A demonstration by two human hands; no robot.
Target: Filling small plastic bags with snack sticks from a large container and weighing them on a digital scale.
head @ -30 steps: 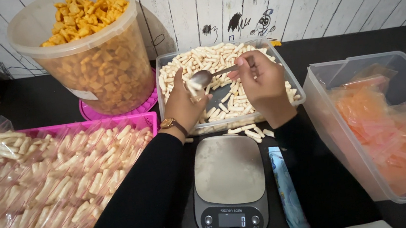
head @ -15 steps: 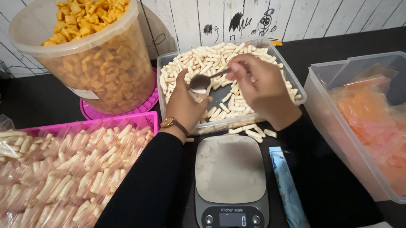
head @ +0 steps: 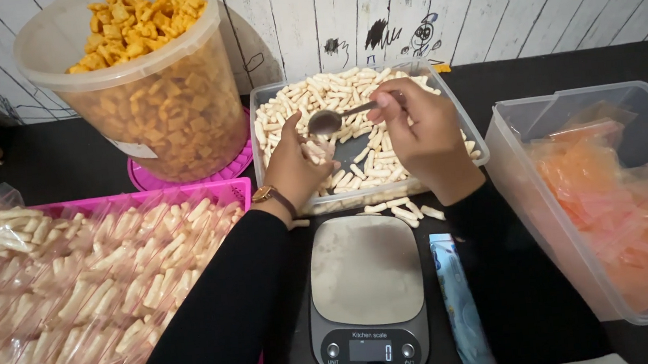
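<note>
My right hand [head: 423, 129] holds a metal spoon [head: 331, 119] by its handle over a clear rectangular tub [head: 473, 137] of pale stick snacks [head: 308, 96]. The spoon's bowl sits just above my left hand [head: 296, 166], which is cupped inside the tub and seems to grip a small clear bag with a few sticks in it. A silver kitchen scale [head: 365, 291] lies in front of me with nothing on its plate. A few loose sticks [head: 406, 210] lie between the tub and the scale.
A big round tub of orange square crackers [head: 144, 80] stands at the back left on a pink lid. A pink tray of filled clear bags [head: 81, 292] is at the left. A clear bin of orange bags [head: 619, 201] sits right. A blue packet [head: 462, 303] lies beside the scale.
The spoon has swung from above the snacks down toward my left hand, and both hands have drawn closer together over the tub.
</note>
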